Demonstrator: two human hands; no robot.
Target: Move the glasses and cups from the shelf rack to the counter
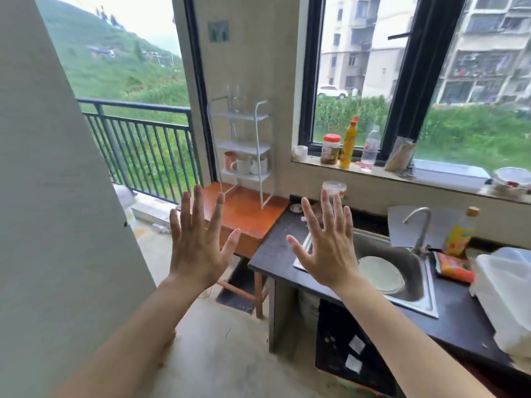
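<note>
- Left hand point(198, 248): raised in front of the camera, back of the hand showing, digits spread, nothing grasped.
- Right hand point(327, 248): same posture, spread flat and unloaded, held above the near corner of the dark surface point(275, 254).
- Dark surface: carries a steel sink point(413, 271) with a pale plate point(380, 274) in it, a tap, an orange-labelled bottle and white plastic containers at the right. No glass or cup from the rack is identifiable on it.
- Wooden table point(247, 216): stands just beside the left end of the dark surface and bears the white shelf rack point(258, 145).
- Shelf rack, lowest tier: cups point(244, 165) stand together, one pinkish at the left and pale ones to its right. Exact count cannot be told.
- Shelf rack, top tier: clear glasses point(234, 96) stand upright against the wall; outlines are faint and the count is uncertain.
- Shelf rack, middle tier: contents cannot be told.
- Progress judgement: transfer not yet begun. All visible glasses and cups are on the rack, well apart from both hands.
- Remaining work, as judged: reach to the rack, take each item in turn and set it on a bare part of the dark surface to the left of the sink.
</note>
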